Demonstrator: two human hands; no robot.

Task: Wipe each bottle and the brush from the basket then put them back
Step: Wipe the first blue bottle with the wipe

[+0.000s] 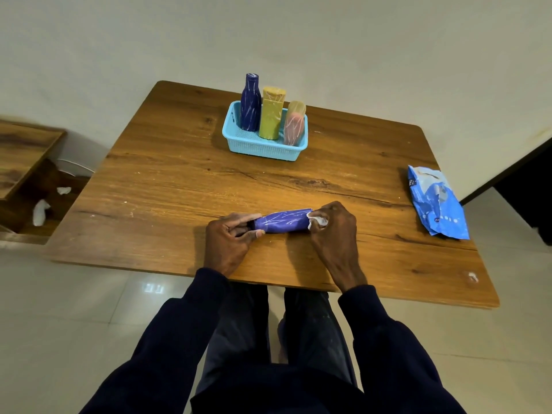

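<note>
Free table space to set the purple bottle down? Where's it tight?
Bare wood: left side of the table, beside the basket; the band between basket and purple bottle; near right corner below the wipes pack. Tight: near centre, where left hand and right hand hold that bottle; the basket's back, full of bottles.

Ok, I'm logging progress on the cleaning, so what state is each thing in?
Purple bottle: on its side, white scribbles on it.
Left hand: grips one end of it.
Right hand: pinches a white wipe against the other end.
Basket: on the table, three bottles inside.
Dark blue bottle: upright in the basket, scribbled.
Yellow bottle: upright, scribbled.
Pink bottle: upright, scribbled.
Wipes packet: lying flat near the table's right edge.
</note>
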